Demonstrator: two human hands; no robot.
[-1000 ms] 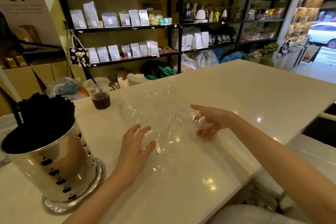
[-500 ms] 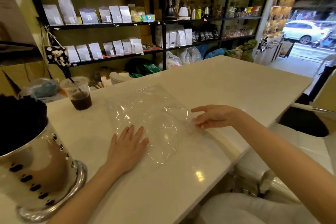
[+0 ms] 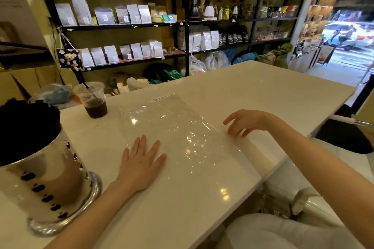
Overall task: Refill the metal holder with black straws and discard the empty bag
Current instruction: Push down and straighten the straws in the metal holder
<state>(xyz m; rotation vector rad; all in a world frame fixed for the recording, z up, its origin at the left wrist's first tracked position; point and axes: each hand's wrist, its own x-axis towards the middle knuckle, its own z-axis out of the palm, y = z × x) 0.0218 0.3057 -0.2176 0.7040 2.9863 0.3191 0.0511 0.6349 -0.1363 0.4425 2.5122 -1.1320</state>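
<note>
The empty clear plastic bag [image 3: 178, 131] lies spread flat on the white counter [image 3: 253, 95]. My left hand [image 3: 141, 161] rests palm down on the bag's near left edge, fingers apart. My right hand [image 3: 244, 122] hovers at the bag's right edge with its fingers loosely spread, fingertips at or just above the plastic, holding nothing. At the left stands the shiny metal holder [image 3: 48, 188] with dark oval cut-outs, packed full of black straws [image 3: 24, 127].
A plastic cup of dark coffee [image 3: 94, 101] with a black straw stands behind the bag on the left. Black shelves [image 3: 182, 24] of white pouches line the back wall. A white seat [image 3: 293, 192] sits below the counter's right edge. An open doorway shows at the far right.
The crumpled bag has been pressed flat on the counter. My left hand slid onto its left edge, and my right hand let go of the plastic and lifted at its right edge.
</note>
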